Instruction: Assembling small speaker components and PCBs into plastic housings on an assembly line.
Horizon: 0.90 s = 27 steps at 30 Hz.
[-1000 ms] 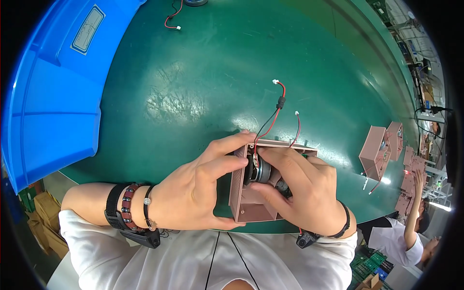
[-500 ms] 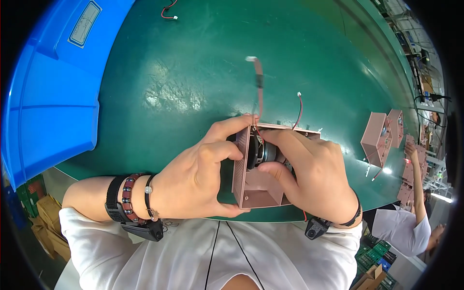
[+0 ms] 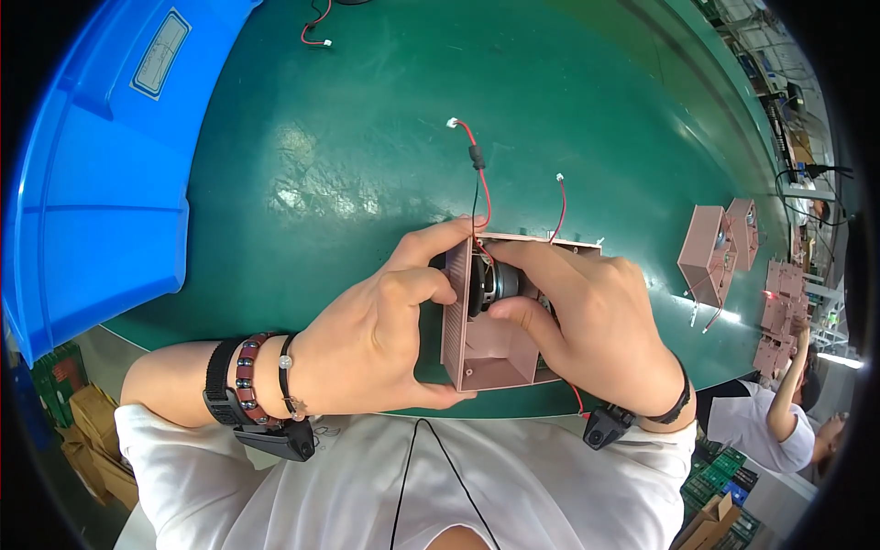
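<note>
Pink plastic housing (image 3: 486,339) sits at the near edge of the green worktop (image 3: 367,137), open side facing me. My left hand (image 3: 376,330) clamps its left wall, thumb underneath at the near corner, index finger hooked over the far top edge. My right hand (image 3: 587,321) reaches inside, fingers closed on the round speaker (image 3: 495,284), pressing it against the left wall.

To seat it well, I judge: keep the left grip firm so the wall does not flex, hold the speaker square to its opening, and keep the red wires (image 3: 481,179) clear of the rim so they are not pinched.

Compared with half a second ago, the lead with the white plug now lies further left on the worktop, and my right thumb sits closer under the speaker. A blue bin (image 3: 92,183) stands far left; more pink housings (image 3: 710,252) lie to the right.
</note>
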{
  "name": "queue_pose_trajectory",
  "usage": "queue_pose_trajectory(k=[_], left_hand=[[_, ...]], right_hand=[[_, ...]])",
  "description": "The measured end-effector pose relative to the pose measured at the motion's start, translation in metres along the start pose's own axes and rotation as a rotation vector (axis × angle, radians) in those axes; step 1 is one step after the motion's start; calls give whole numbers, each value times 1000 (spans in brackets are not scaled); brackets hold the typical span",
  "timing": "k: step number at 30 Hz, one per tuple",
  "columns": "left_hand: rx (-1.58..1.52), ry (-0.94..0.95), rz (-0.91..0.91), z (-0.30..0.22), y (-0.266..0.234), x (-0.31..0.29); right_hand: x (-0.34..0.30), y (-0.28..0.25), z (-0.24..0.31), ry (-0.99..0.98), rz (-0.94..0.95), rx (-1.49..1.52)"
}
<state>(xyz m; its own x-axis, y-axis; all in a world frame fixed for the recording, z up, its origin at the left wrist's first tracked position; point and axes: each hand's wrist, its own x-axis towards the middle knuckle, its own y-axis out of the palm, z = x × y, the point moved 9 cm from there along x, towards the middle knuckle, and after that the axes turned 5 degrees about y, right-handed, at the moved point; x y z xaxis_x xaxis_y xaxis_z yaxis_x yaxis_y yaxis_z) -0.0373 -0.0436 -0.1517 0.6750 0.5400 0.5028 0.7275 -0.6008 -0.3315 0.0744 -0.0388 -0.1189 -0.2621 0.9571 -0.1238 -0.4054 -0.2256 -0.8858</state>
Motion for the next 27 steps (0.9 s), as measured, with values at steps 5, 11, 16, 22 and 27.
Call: queue_pose_trajectory(k=[5,11,16,22,27], left_hand=[[-9,-88,98,2,0,2],[443,-48,229,-10,-5,10],[679,36,285,-19,-6,15],[653,-24,345,-14,-6,16],[664,-61,386,-18,-4,15]], right_hand=[[2,4,-3,37,67,-84],[2,-3,6,-31,-2,-169],[8,-5,12,-95,28,-283],[10,0,17,-97,72,-405],[6,1,20,-113,70,-380]])
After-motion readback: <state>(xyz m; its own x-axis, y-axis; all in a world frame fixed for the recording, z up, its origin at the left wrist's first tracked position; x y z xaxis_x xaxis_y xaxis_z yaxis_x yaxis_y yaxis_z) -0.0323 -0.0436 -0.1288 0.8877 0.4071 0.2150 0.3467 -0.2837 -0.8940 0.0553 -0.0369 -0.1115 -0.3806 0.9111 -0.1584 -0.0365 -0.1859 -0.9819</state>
